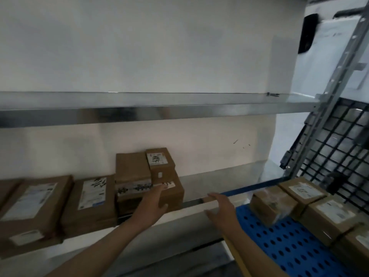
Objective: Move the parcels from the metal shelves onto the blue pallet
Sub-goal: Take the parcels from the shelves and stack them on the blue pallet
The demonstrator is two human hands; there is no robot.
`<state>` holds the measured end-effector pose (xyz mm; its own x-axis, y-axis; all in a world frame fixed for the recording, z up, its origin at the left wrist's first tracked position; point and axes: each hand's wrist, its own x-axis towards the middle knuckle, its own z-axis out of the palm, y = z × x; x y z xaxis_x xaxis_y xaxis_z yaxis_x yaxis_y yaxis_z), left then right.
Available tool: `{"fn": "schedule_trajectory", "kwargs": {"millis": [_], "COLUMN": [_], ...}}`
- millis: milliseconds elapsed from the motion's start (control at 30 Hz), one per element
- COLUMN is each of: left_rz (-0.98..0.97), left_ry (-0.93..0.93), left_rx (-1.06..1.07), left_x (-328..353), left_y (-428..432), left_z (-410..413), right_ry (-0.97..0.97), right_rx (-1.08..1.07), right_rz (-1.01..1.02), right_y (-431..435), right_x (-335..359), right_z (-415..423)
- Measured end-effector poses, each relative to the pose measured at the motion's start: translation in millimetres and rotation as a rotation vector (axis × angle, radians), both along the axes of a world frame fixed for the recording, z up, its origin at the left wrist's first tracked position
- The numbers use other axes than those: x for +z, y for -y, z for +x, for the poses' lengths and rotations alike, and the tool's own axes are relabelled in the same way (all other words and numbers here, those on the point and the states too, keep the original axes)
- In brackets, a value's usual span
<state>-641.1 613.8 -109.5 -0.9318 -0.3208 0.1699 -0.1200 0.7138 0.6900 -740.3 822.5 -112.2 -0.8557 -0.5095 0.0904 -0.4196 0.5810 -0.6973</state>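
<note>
Several brown cardboard parcels stand along the lower metal shelf [201, 182]. A small stack of them sits mid-shelf, with a larger box [171, 196] at its front right and a small labelled box [159, 158] on top. My left hand [155, 202] lies with straight fingers on the front of the larger box. My right hand [221, 208] hovers open over the shelf edge, to the right of the stack, holding nothing. At the lower right is the blue pallet [283, 246], with several parcels [327, 212] on it.
Two wide flat parcels [89, 200] fill the shelf's left part. The upper metal shelf [139, 110] carries nothing visible. A metal upright [327, 92] and a black wire grid [343, 140] stand at the right, behind the pallet. A white wall backs the shelves.
</note>
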Motion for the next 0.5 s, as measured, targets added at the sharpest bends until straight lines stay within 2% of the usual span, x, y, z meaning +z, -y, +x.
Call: {"fn": "schedule_trajectory", "kwargs": {"millis": [133, 300, 367, 500], "left_rz": [-0.025, -0.062, -0.079, -0.049], "left_ry": [-0.106, -0.184, -0.184, -0.157], "left_rx": [0.128, 0.285, 0.314, 0.302], "left_x": [10, 5, 4, 4], "left_y": [32, 70, 85, 108], "left_z": [31, 53, 53, 48], "right_ry": [-0.098, -0.121, -0.127, -0.112], "right_rx": [0.139, 0.280, 0.284, 0.171], "right_rz": [-0.053, -0.129, -0.128, 0.007], "right_y": [45, 102, 121, 151], "right_x": [8, 17, 17, 24], "right_z": [15, 26, 27, 28]}}
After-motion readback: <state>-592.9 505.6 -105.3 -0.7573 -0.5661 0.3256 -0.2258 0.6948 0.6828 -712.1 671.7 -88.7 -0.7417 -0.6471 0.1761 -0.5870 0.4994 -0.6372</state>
